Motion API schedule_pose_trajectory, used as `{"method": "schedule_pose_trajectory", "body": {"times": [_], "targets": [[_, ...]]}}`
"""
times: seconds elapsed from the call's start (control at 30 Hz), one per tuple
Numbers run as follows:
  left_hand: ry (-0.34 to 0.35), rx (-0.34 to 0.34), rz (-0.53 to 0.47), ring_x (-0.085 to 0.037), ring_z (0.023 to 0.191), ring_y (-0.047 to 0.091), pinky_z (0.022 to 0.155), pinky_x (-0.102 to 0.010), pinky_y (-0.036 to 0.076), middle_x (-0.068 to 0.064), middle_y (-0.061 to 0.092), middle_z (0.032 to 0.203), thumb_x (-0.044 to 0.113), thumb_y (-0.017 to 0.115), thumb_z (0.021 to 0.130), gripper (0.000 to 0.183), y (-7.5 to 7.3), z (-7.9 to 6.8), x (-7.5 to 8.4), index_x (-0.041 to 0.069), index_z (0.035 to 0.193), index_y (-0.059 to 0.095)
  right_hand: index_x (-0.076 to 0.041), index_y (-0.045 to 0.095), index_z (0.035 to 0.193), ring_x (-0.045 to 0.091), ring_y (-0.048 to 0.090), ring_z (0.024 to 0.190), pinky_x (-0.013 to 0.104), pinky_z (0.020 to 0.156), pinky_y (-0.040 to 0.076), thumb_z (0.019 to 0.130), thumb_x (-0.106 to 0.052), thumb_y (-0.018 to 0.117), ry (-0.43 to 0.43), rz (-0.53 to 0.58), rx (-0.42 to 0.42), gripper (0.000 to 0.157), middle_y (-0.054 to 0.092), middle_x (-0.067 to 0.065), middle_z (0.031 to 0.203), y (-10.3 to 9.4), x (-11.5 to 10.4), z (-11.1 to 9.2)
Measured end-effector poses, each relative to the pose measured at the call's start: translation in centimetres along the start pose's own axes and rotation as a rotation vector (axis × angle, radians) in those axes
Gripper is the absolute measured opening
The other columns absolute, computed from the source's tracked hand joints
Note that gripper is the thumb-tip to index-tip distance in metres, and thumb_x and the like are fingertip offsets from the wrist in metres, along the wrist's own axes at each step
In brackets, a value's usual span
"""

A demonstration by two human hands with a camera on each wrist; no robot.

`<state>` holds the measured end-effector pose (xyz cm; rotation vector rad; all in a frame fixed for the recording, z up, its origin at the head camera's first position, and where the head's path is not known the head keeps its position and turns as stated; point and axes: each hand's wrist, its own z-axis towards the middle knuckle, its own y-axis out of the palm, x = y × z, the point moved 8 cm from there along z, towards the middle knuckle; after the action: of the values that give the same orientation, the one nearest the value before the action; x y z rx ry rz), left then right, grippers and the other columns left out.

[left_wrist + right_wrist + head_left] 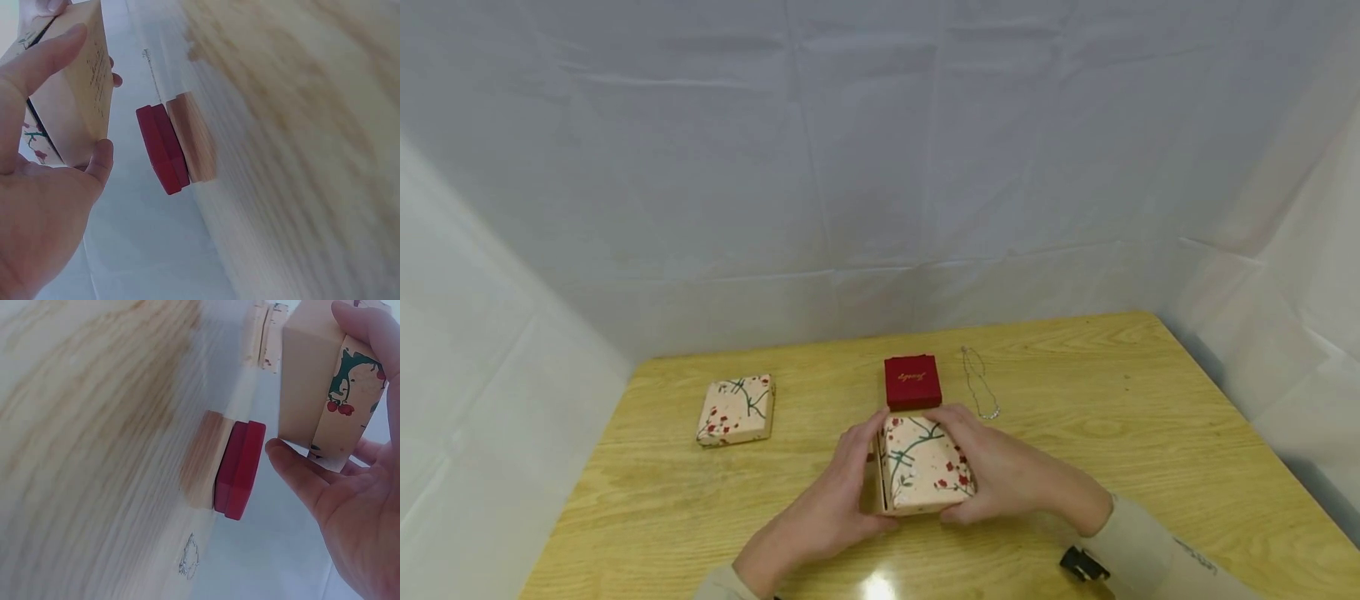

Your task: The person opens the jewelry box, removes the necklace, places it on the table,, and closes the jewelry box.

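Both hands hold a cream gift box [929, 463] whose lid carries red blossoms and green branches. My left hand [831, 500] grips its left side and my right hand [1003, 467] its right side, thumbs toward me and fingers at the far side. In the left wrist view, the plain box base [75, 94] is above the table, with small print on one face. A dark gap runs between base and lid along the left side. In the right wrist view, the patterned lid [347, 403] overlaps the plain base, with the right thumb at the base's lower corner.
Just beyond the hands sits a small red box [913, 382] with gold lettering. A thin silver necklace [977, 383] lies to its right. Another floral box [736, 411] rests at the left of the wooden table [647, 500]. White cloth [880, 167] hangs behind and at both sides.
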<state>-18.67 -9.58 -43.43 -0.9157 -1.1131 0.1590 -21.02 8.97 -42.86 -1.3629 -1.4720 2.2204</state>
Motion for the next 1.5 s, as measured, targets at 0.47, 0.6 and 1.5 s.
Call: {"method": "schedule_pose_trajectory", "body": {"times": [0.47,0.6,1.5], "targets": [[-0.013,-0.025,0.024,-0.032,0.152,0.033,0.118,-0.052,0.039,-0.011,0.025,0.169,0.015,0.098,0.075,0.135,-0.1,-0.5,-0.7,0.033,0.171,0.004,-0.017,0.033,0.163,0.016,0.051,0.135,0.045,0.111,0.049,0.063,-0.046,0.101,0.005,-0.056,0.028,0.125,0.043,-0.003,0.157,-1.4,0.7,-1.1],[-0.027,-0.039,0.045,-0.03,0.154,0.03,0.119,-0.051,0.037,-0.009,0.025,0.17,0.019,0.098,0.075,0.134,-0.1,-0.7,-0.9,0.032,0.171,0.005,-0.015,0.036,0.162,0.02,0.044,0.143,0.048,0.115,0.044,0.062,-0.05,0.101,0.021,-0.092,0.036,0.124,0.043,0.001,0.159,-2.0,1.3,-1.7],[-0.064,-0.133,0.158,-0.031,0.149,0.035,0.12,-0.048,0.039,-0.017,0.031,0.162,0.023,0.095,0.081,0.115,0.9,-0.8,-1.4,0.002,0.167,0.021,-0.013,0.035,0.161,0.032,0.041,0.143,0.062,0.112,0.042,0.071,-0.055,0.096,0.059,-0.163,0.049,0.116,0.044,0.008,0.157,-5.6,6.0,-6.9]]}}
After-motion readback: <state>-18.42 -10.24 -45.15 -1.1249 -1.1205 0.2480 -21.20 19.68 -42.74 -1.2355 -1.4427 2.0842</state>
